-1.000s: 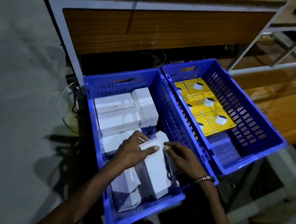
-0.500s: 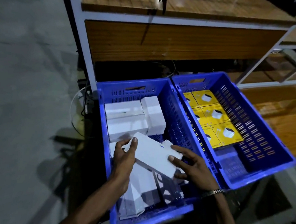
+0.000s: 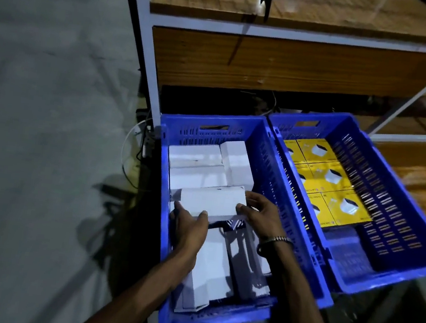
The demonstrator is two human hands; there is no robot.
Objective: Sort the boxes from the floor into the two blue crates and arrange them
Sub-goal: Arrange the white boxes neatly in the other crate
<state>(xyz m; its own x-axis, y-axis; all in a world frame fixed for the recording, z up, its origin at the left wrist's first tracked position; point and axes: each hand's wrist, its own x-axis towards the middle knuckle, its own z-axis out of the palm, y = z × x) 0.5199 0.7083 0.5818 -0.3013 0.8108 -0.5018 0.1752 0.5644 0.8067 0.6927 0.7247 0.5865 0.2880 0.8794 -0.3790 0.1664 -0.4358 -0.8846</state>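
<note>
Arranging step, by the look of it: a white box gripped flat between both hands inside the left crate, left hand clasping its near-left edge with thumb on top, right hand pinching its right end. Box carried level, just at 6 o'clock of the packed white boxes filling the far end of that crate, its far edge close to or touching them; cannot tell which. Beneath and toward 6 o'clock, loose white boxes lying at odd angles, partly hidden by the forearms. At 3 o'clock, the right crate side by side with the left one, holding yellow boxes laid flat in tidy rows along its far and left side, near end bare. Wooden desk with a white metal frame standing at 12 o'clock behind both crates; grey floor at 9 o'clock, no boxes visible on it. Sorting probably near done, tidying of the white lot under way. Next move likely: lowering the held box snug against the packed row, edges squared, then straightening the tumbled ones below. Care needed to keep it level and not wedge it atop a neighbour.
</note>
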